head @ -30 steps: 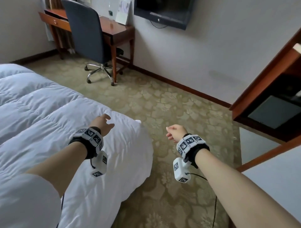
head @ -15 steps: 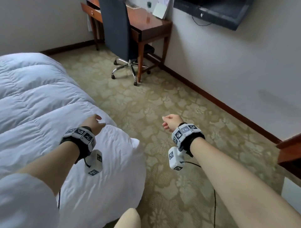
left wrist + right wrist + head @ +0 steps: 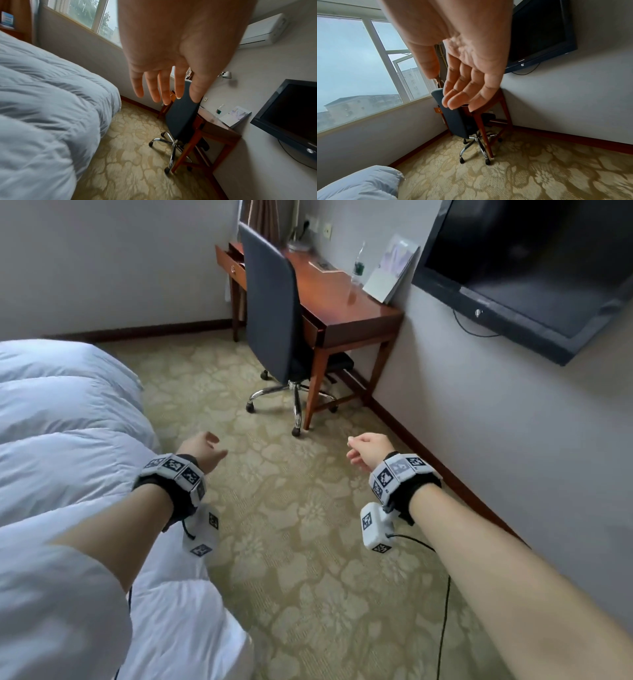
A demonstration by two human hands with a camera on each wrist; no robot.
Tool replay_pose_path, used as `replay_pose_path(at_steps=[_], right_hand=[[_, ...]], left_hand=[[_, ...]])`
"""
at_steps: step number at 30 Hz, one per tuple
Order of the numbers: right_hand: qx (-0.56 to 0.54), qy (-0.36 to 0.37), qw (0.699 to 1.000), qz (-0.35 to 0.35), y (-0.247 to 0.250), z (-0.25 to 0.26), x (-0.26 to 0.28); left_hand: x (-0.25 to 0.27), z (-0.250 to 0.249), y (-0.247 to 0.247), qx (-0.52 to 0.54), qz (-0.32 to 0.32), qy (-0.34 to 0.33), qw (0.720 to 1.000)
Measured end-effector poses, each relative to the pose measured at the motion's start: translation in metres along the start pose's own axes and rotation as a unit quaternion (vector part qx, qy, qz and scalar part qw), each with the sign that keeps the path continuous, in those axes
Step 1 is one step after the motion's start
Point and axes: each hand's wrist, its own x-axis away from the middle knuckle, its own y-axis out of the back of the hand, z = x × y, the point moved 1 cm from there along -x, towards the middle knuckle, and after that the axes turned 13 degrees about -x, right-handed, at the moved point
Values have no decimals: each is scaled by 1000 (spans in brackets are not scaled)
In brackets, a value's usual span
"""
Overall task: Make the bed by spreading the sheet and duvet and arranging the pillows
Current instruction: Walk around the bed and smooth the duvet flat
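A white quilted duvet (image 3: 68,440) covers the bed along the left of the head view and hangs over its foot edge; it also fills the left of the left wrist view, duvet (image 3: 42,108), and shows as a corner at the bottom left of the right wrist view, duvet (image 3: 359,186). My left hand (image 3: 202,450) hovers just past the duvet's edge over the carpet, fingers (image 3: 152,86) straight and relaxed, holding nothing. My right hand (image 3: 368,451) floats above the carpet further right, fingers (image 3: 458,93) loosely bent, empty. No pillows or sheet are in view.
A dark office chair (image 3: 274,313) on castors stands ahead, pushed against a wooden desk (image 3: 342,302) with a bottle and a card on it. A black TV (image 3: 534,268) hangs on the right wall. Patterned carpet (image 3: 308,542) lies between bed and wall. A window fills the far wall.
The view has swung left and forward along the foot of the bed; the chair and desk are nearer. My left hand has come off the duvet and now hangs over the carpet.
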Motion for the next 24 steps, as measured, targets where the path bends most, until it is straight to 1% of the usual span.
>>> replay_pose_path(at_steps=[2,5,8,11,14,17,20,22,24], right_hand=[[-14,7,1000,3,3,25,-56],[-5,18,1000,14,-6,52,-134],[-12,23,998,65,-32,75,-217],[11,33,989,143,-71,109,-304],[24,46,982,183,-123,158,-382],[60,52,969,234,-183,207,-428],[63,68,949,300,-258,250,-468],[79,78,931,347,-319,276,-498],[85,79,921,373,-368,294,-528]], left_hand=[[-42,-30,16,4,-20,1,1000],[-100,-56,23,-1,-35,17,999],[-163,-69,27,9,-34,48,998],[-230,-75,49,24,-63,98,993],[-282,-80,87,46,-115,126,984],[-320,-72,118,80,-126,145,978],[-367,-41,148,104,-143,187,966],[-412,-11,167,119,-163,215,955],[-453,16,187,135,-174,226,949]])
